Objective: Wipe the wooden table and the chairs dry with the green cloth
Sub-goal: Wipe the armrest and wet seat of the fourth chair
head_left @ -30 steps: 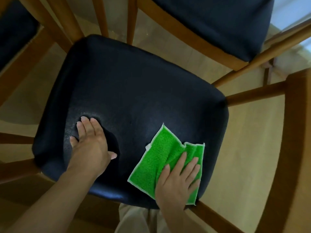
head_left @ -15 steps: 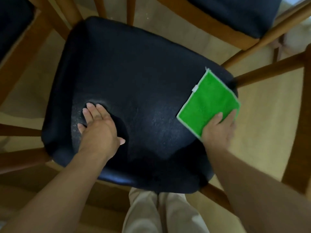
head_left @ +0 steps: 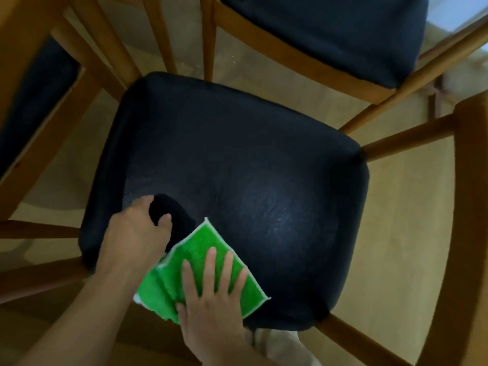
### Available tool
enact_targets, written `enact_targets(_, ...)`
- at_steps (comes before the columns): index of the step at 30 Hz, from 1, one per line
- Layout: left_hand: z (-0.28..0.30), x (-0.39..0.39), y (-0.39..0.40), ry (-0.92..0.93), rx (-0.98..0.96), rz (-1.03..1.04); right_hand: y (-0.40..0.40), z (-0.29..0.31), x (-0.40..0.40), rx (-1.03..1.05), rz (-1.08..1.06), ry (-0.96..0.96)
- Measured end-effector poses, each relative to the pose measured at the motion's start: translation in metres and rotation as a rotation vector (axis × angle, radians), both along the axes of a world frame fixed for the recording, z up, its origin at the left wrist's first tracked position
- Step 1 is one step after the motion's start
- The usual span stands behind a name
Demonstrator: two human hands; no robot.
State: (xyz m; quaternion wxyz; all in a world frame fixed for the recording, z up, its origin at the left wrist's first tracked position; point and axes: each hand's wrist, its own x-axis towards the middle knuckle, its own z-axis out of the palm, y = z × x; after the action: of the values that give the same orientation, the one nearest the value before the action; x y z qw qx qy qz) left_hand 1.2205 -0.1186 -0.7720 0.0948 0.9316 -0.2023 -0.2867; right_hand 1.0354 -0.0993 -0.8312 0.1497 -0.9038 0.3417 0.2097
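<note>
**Inspector:** State of work?

**Assistant:** Right hand [head_left: 211, 294] flat, fingers spread, pressing the green cloth [head_left: 200, 270] onto the near edge of the dark chair seat [head_left: 237, 167]; left hand [head_left: 137, 233] curled, bracing on the seat's near-left part, touching the cloth's corner; seat shows a faint speckled sheen, so drying looks unfinished.

**Inspector:** Remaining?

**Assistant:** A second chair [head_left: 330, 35] beyond; the desk is not clearly in view; wooden chair legs [head_left: 396, 140] crowd the right side.
</note>
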Motion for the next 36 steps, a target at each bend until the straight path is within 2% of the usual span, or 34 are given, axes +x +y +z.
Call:
enact_targets(4, 0.001, -0.012, -0.001, -0.078, -0.153, -0.022, -0.045, -0.005, -0.026, -0.024, 0.415, -0.142)
enact_targets(6, 0.001, -0.020, -0.007, -0.026, -0.137, -0.111, -0.088, -0.007, -0.047, -0.047, 0.486, -0.218)
enact_targets(7, 0.001, -0.026, -0.010, 0.018, -0.105, -0.163, -0.114, -0.007, -0.055, -0.073, 0.445, -0.212)
enact_targets(9, 0.000, -0.038, -0.014, 0.102, -0.074, -0.269, -0.170, -0.005, -0.064, -0.158, 0.251, -0.148)
enact_targets(12, 0.001, -0.055, -0.015, 0.184, -0.058, -0.370, -0.253, -0.006, -0.063, -0.196, -0.259, -0.066)
enact_targets(14, 0.001, -0.059, -0.017, 0.197, -0.002, -0.412, -0.296, -0.009, -0.046, -0.158, -0.579, -0.105)
enact_targets(16, 0.003, -0.052, -0.021, 0.243, 0.094, -0.404, -0.316, -0.014, -0.018, -0.165, -0.751, -0.107)
enact_targets(18, 0.008, -0.039, -0.026, 0.335, 0.227, -0.400, -0.313, -0.020, 0.013, -0.217, -0.755, -0.054)
enact_targets(20, 0.020, -0.020, -0.030, 0.396, 0.314, -0.410, -0.297, -0.022, 0.044, -0.258, -0.640, -0.067)
enact_targets(26, 0.047, 0.010, -0.020, 0.538, 0.381, -0.285, -0.211, -0.016, 0.131, -0.232, -0.166, -0.168)
enact_targets(29, 0.049, 0.017, -0.008, 0.450, 0.378, -0.235, -0.130, -0.018, 0.159, -0.130, 0.140, -0.210)
enact_targets(33, 0.069, 0.027, 0.014, 0.333, 0.442, -0.255, -0.037, -0.018, 0.107, 0.084, 0.702, -0.237)
enact_targets(34, 0.072, 0.023, 0.022, 0.299, 0.464, -0.294, -0.035, -0.015, 0.081, 0.130, 0.828, -0.213)
enact_targets(36, 0.071, 0.016, 0.037, 0.284, 0.490, -0.221, -0.055, -0.009, 0.025, 0.121, 1.021, -0.193)
